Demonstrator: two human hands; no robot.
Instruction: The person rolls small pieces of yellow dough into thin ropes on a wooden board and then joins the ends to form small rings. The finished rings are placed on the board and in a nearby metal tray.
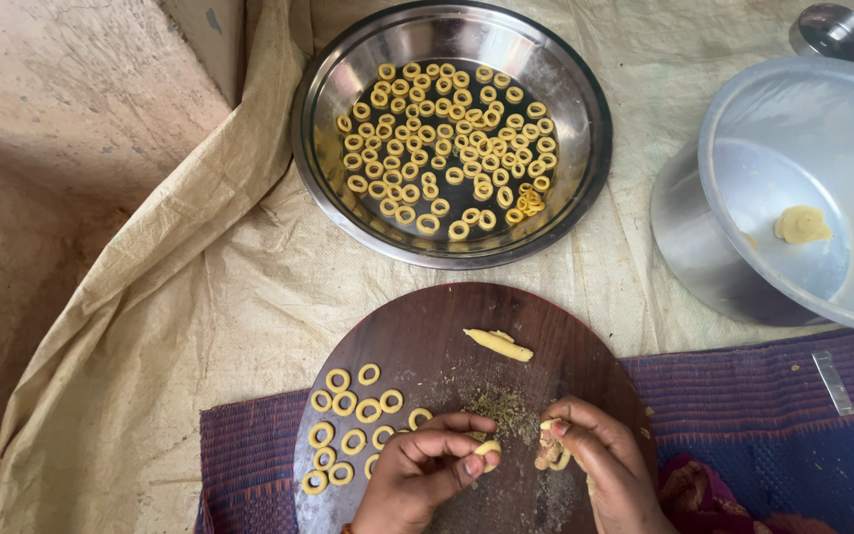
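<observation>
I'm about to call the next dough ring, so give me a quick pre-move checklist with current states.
1. Dough in the left hand: ok, a small dough piece is pinched at its fingertips.
2. Right hand loaded: ok, it holds a dough bit; its shape cannot be told.
3. Spare dough on the round wooden board: ok, one dough roll lies near its top.
4. Room on the board for more: ok, the finished rings cluster on its left side.
5. Steel plate capacity: ok, its rings sit in one layer with gaps.
6. Reserve dough lump in the aluminium pot: ok, one small lump.
</observation>
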